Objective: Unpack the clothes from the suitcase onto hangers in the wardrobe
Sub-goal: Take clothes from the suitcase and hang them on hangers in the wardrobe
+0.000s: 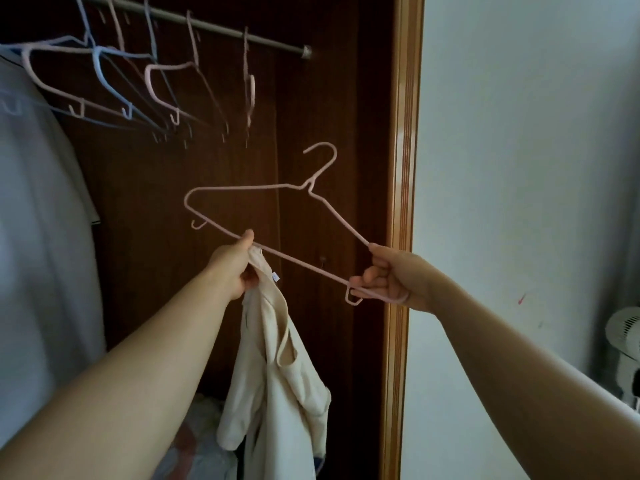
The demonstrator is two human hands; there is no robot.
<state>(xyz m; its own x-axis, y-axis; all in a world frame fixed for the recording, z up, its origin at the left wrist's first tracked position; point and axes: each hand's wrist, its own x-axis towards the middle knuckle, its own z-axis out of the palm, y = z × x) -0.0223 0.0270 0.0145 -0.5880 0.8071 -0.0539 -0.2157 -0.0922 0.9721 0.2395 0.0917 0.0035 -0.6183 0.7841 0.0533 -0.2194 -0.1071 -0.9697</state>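
Rail (221, 29) runs off frame at 11 o'clock; hangers (156, 81) on it blurred, count unsure. Grey garment (34, 237) at 9 and fan (625, 330) at 3 cut by the edges; top (277, 393) runs out at 6. Right hand (391, 278) covers part of hanger (277, 188) end; tag (276, 277) on top too small to read.

The hanger (301, 262) is out in front of the wardrobe (329, 98), below the rail (214, 27). The left hand (239, 268) holds its bottom bar and a piece of clothing (277, 358) that hangs under it. The right hand (391, 275) holds its right end. More hangers (149, 79) hang on the rail, up to the left. The wall (519, 168) is right of the wardrobe.
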